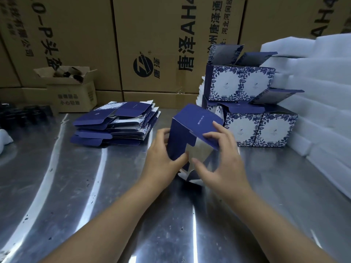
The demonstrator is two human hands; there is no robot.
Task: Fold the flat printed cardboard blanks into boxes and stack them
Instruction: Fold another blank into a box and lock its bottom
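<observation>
Folding a half-formed box [190, 133] just above the counter [76, 186]

Grip, left hand [161, 158]: fingers curled round the box's dark blue left wall, thumb clamped on its near lower edge.

Grip, right hand [224, 164]: fingers [218, 128] bent over the near edge of the top flap, holding it. The thumb is spread away below them, beside the silver inside face.

The box stands upright between both sets of fingers. Its bottom flaps hang loose under the palms; whether they touch the counter cannot be told.

Left of the left fingers and beyond them, a pile of flat blanks [115, 124] lies on the counter. Just beyond the right fingers, folded boxes [241, 82] are stacked in two tiers, lids open. Further right are white foam sheets [313, 88]. Brown cartons [152, 35] stand behind everything.
</observation>
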